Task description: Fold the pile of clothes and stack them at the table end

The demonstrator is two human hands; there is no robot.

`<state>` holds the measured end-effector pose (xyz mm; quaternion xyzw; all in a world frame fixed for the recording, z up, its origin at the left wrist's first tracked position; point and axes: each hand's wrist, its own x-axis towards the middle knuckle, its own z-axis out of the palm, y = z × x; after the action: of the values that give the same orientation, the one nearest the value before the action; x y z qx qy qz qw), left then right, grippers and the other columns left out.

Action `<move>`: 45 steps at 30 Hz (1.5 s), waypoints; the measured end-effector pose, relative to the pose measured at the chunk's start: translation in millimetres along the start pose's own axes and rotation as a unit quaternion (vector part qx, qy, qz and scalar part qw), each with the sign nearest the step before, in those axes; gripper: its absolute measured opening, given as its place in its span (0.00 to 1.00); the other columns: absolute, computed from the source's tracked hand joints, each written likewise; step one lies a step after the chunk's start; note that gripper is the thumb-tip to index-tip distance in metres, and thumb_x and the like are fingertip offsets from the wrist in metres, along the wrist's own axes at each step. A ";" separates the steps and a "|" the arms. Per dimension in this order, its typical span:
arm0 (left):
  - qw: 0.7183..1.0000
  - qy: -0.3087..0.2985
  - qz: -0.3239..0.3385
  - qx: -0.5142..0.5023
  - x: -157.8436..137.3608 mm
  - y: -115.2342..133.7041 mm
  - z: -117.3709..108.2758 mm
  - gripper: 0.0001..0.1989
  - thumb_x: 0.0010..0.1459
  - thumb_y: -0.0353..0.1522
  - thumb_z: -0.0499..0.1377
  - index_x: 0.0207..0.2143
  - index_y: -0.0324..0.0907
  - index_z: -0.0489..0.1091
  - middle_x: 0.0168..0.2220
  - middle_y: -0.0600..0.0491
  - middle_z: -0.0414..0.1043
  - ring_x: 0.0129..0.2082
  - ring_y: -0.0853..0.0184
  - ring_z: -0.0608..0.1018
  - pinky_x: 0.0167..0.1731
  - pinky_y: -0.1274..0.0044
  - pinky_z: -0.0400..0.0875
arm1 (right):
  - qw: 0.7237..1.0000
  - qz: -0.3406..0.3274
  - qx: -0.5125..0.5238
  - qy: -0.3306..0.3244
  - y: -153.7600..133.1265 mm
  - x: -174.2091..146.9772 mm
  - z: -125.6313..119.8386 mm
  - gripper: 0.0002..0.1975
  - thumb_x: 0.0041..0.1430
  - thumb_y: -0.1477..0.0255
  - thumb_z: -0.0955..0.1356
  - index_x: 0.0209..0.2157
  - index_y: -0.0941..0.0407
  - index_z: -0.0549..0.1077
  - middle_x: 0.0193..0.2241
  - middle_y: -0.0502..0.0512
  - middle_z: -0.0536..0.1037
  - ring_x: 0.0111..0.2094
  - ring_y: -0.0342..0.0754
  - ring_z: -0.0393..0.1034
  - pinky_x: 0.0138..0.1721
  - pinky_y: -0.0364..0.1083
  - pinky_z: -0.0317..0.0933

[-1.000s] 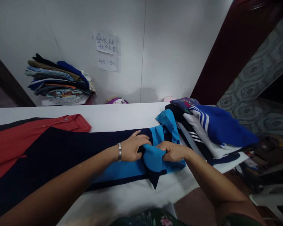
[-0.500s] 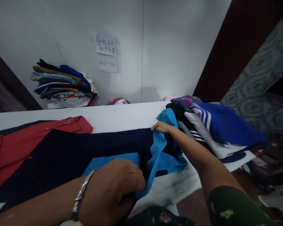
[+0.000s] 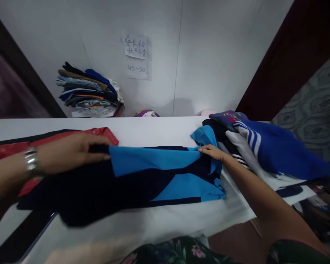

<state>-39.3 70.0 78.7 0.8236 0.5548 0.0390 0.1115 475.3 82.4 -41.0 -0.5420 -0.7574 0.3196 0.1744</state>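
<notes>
A navy-and-blue top lies spread lengthwise across the white table, one blue panel folded along its far side. My left hand, wearing a silver bracelet, is closed on that panel's left end. It is blurred by motion, and dark cloth hangs below it. At the top's right end, my right hand pinches the far edge beside a bunched blue part. A red garment lies to the left, partly behind my left hand and forearm.
A folded clothes stack stands at the back left by the wall. On the right, a loose clothes pile includes blue, black and white pieces. Paper signs hang on the wall. A long dark flat object lies at lower left.
My left hand has moved left and away from me with the cloth's edge, laying the blue panel across the top. My right hand stays on the far edge. The view has shifted slightly.
</notes>
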 end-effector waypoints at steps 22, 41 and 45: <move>0.972 0.077 -0.221 -0.025 54.4 -119.5 90.4 0.13 0.50 0.43 0.58 0.32 0.44 0.74 0.36 0.52 0.77 0.37 0.62 0.77 0.37 0.76 0.68 | 0.985 0.060 0.076 0.141 27.6 32.7 36.2 0.20 0.42 0.54 0.70 0.31 0.55 0.79 0.27 0.54 0.79 0.31 0.55 0.72 0.38 0.53 0.64; 0.982 0.147 -0.116 -0.034 29.0 -75.1 134.0 0.26 0.56 0.47 0.56 0.54 0.44 0.68 0.59 0.49 0.65 0.61 0.58 0.63 0.61 0.67 0.52 | 0.956 -0.101 -0.254 0.106 -27.2 64.5 104.2 0.28 0.62 0.53 0.57 0.58 0.52 0.65 0.63 0.57 0.59 0.65 0.59 0.47 0.62 0.64 0.45; 0.990 0.087 -0.114 0.002 24.5 -60.9 173.0 0.31 0.60 0.48 0.50 0.59 0.40 0.62 0.65 0.44 0.55 0.65 0.56 0.54 0.63 0.62 0.44 | 0.944 -0.018 -0.326 0.052 -5.4 70.4 134.2 0.30 0.64 0.54 0.55 0.63 0.51 0.58 0.65 0.57 0.55 0.66 0.58 0.45 0.62 0.63 0.43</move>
<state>-52.5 90.3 -104.8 0.7487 0.6527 0.0964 0.0646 364.7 107.3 -141.8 -0.5716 -0.8195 0.0234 0.0331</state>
